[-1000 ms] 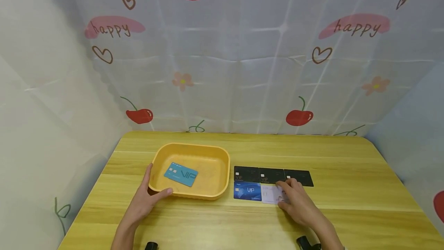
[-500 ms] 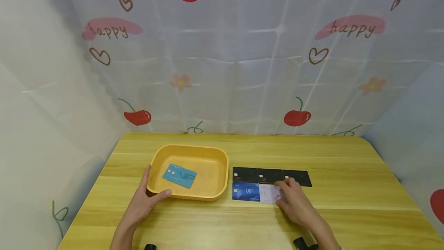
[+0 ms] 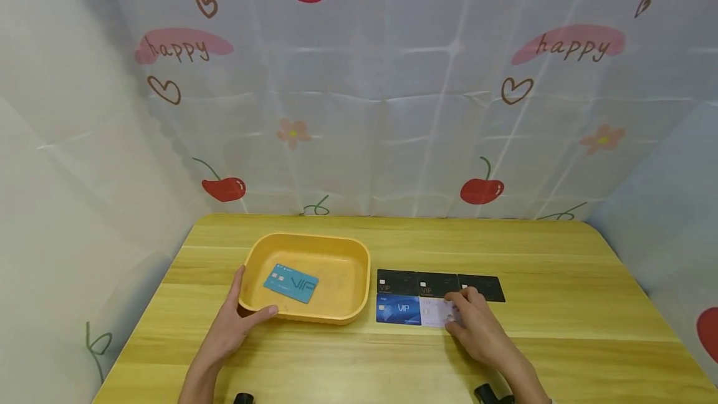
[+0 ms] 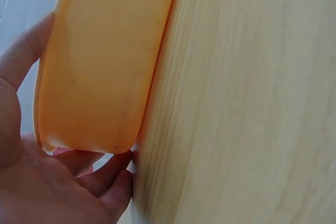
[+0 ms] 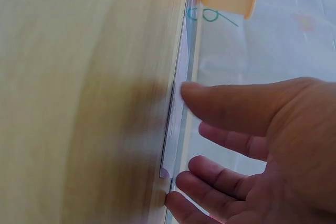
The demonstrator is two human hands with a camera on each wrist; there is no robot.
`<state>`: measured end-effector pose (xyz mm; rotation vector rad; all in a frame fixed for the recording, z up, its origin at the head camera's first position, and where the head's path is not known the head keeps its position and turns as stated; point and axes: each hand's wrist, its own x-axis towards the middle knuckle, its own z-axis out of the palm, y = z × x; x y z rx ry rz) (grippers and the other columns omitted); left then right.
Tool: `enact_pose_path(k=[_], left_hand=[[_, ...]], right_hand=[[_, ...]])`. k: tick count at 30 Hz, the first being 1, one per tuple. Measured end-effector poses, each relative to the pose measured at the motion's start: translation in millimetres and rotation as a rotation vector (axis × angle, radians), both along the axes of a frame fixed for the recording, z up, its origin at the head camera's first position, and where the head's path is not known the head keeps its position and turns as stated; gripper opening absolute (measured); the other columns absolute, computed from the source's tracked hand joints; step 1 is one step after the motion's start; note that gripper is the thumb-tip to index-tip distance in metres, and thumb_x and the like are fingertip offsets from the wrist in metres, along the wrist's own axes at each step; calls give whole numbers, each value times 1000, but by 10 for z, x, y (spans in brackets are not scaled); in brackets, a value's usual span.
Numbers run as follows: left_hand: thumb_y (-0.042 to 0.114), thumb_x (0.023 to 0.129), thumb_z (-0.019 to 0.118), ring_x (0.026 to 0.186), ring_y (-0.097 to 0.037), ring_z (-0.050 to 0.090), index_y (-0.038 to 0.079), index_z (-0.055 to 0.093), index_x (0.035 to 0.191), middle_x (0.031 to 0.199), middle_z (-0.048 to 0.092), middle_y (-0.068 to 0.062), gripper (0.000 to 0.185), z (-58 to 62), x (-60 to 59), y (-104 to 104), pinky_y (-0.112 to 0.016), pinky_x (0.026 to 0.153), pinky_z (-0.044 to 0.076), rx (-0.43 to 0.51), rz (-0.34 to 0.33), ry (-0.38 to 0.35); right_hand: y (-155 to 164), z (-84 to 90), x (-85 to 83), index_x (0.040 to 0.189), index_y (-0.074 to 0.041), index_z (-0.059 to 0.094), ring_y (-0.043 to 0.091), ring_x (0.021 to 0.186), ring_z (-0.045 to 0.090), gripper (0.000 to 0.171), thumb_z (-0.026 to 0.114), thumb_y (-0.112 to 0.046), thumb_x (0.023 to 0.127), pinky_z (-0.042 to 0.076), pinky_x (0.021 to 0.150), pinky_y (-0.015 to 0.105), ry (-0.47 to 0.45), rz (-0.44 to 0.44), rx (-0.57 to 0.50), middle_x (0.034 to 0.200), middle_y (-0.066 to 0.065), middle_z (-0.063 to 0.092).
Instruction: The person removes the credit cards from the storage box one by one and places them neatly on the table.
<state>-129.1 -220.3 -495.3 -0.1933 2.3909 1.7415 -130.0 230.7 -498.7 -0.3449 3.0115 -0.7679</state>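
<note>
A yellow plastic basin (image 3: pixel 359 292) stands on the left of the table with a light-blue VIP card (image 3: pixel 291 283) lying in it. My left hand (image 3: pixel 229 323) grips the basin's near left corner, thumb over the front rim and fingers along its side. My right hand (image 3: pixel 483 333) rests at the right part of a pale lilac card (image 3: pixel 432 312), thumb at its near edge and forefinger at its far edge; part of the card is hidden. That card lies flat, right of a dark-blue VIP card (image 3: pixel 398 310). In the right wrist view the thumb (image 5: pixel 210 100) touches the card and the other fingers are loosely bent.
Three black cards (image 3: pixel 397 282) lie in a row behind the blue and lilac cards. The wooden table (image 3: pixel 336 366) ends at a white curtain (image 3: pixel 381 142) with cherry prints. Small black objects (image 3: pixel 488 393) show under both wrists.
The head view has shifted a little. Both hands keep nearly the same place at the basin and the lilac card, and the cards have not visibly moved.
</note>
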Motion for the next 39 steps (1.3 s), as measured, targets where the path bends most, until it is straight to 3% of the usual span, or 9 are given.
enact_pose_path(k=[8, 12, 18, 25, 39], left_hand=[[31, 87, 78, 148, -38, 4, 30, -14, 157, 163, -8, -15, 115, -14, -7, -20, -60, 114, 10, -4, -2, -3], [32, 86, 78, 148, -38, 3, 30, -13, 157, 163, -8, -15, 116, 7, -11, -20, -60, 114, 10, -12, 3, -3], [31, 86, 78, 148, -38, 3, 31, -13, 158, 163, -8, -16, 116, 2, -14, -12, -60, 114, 10, -14, 1, -3], [30, 86, 79, 148, -38, 4, 30, -12, 158, 163, -6, -16, 116, -4, -15, -22, -59, 114, 10, -16, 6, -1], [31, 86, 79, 147, -37, 9, 30, -11, 158, 163, -4, -17, 116, -33, -10, -4, -57, 115, 12, 14, 13, 11]], right_hand=[[-10, 15, -20, 110, -4, 68, 24, 92, 46, 29, 77, -6, 82, 42, 80, 42, 33, -22, -60, 105, 10, 53], [-40, 41, -20, 108, -4, 67, 22, 92, 53, 26, 77, -8, 84, 47, 82, 43, 34, -37, -91, 104, 8, 58], [-83, 103, 14, 115, -2, 66, 23, 97, 61, 30, 75, -11, 88, 52, 85, 45, 30, -76, -160, 108, 10, 66], [-147, 153, 35, 122, -1, 65, 24, 100, 62, 37, 76, -11, 88, 54, 82, 44, 92, -66, -225, 112, 11, 67], [-498, 165, 63, 119, -2, 66, 19, 88, 61, 39, 80, -11, 83, 53, 75, 39, 187, -37, -338, 97, 4, 65]])
